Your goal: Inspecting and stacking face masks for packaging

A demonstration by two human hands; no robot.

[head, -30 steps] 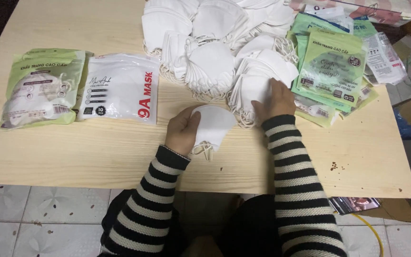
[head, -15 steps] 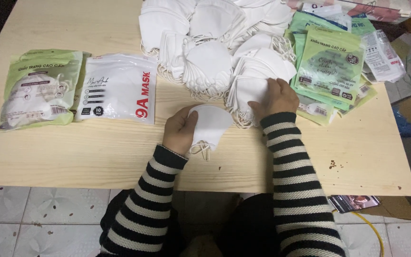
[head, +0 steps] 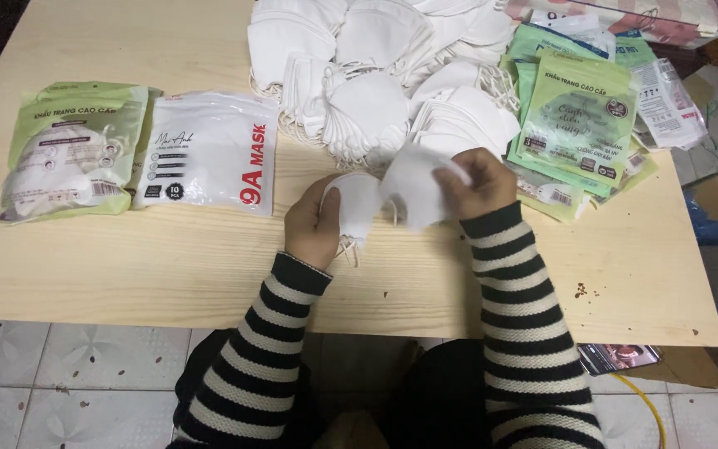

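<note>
My left hand (head: 313, 229) grips a small stack of folded white masks (head: 357, 204) just above the wooden table (head: 168, 258), their ear loops hanging below. My right hand (head: 479, 181) pinches another white mask (head: 415, 187) and holds it up against that stack. A big heap of loose white masks (head: 376, 75) lies right behind both hands. Both sleeves are black-and-white striped.
A white mask pouch (head: 209, 154) and a green mask pouch (head: 72, 150) lie at the left. A pile of flat green pouches (head: 579, 116) sits at the right, with clear bags (head: 666, 104) beyond. The tiled floor (head: 68, 382) shows below the table's near edge.
My right hand has lifted off the heap with a mask and carried it left to the stack in my left hand. My left hand has risen slightly.
</note>
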